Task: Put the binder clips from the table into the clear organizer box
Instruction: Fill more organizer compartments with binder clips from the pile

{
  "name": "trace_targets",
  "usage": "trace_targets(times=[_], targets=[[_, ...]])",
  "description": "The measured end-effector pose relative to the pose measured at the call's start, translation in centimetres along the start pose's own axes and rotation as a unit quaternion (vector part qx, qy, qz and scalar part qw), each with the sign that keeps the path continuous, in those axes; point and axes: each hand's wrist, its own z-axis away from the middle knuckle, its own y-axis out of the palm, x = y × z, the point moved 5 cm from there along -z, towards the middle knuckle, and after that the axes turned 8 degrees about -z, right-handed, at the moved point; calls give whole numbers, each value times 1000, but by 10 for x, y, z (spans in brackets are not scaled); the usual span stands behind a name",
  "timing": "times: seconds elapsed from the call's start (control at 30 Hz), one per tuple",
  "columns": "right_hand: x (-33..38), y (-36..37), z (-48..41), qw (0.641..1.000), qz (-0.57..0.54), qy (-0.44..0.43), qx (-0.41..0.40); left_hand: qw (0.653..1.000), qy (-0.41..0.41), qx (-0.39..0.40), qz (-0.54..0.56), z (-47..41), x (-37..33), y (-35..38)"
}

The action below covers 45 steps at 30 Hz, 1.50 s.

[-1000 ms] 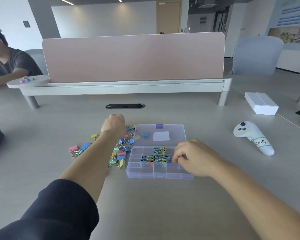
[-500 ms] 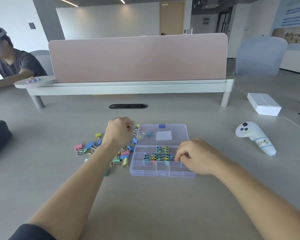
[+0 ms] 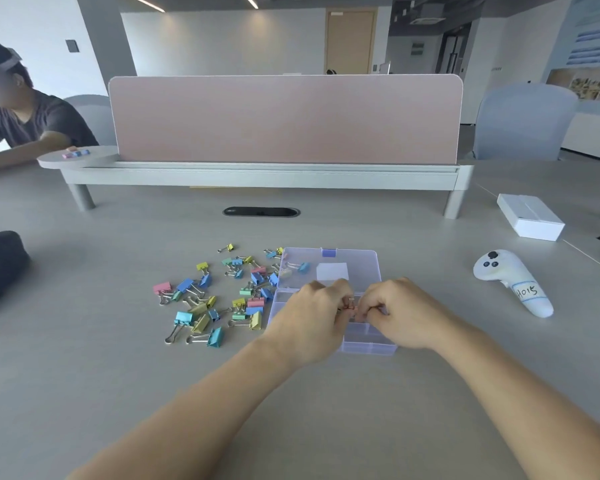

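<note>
binder clip [image 3: 351, 304], small, pinched between my left hand [image 3: 314, 315] and right hand [image 3: 400, 311], both curled tight, directly above the clear organizer box [image 3: 368, 341]; loose clips [image 3: 215, 299] lie left, nearer my left hand.

- Both hands, left hand [image 3: 314, 318] and right hand [image 3: 400, 311], crowd over the clear organizer box [image 3: 368, 344], blocking its compartments.
- Scattered binder clips [image 3: 219, 296] clutter the table [image 3: 84, 375] left of the box.
- Bare table lies open toward the white controller [image 3: 511, 282].
</note>
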Motion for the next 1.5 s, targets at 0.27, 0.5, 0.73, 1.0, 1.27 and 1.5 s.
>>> trace_targets(times=[0.27, 0.5, 0.73, 1.0, 1.27, 1.5], targets=[[8, -11, 4, 998, -44, -20, -46, 1000, -20, -2, 13, 1, 1, 4], [17, -13, 6, 990, -128, -34, -45, 999, -40, 3, 27, 2, 2, 2], [22, -13, 7, 986, -154, -50, -47, 998, -56, 6, 25, 1, 2, -1], [22, -17, 8, 985, -162, -14, -55, 998, -57, 16, 23, 0, 2, 0], [18, -19, 11, 996, -84, 17, -35, 998, -59, 18, 30, 0, 2, -3], [17, -18, 11, 998, -50, 30, -35, 994, -103, 32, 35, -7, 3, -4]])
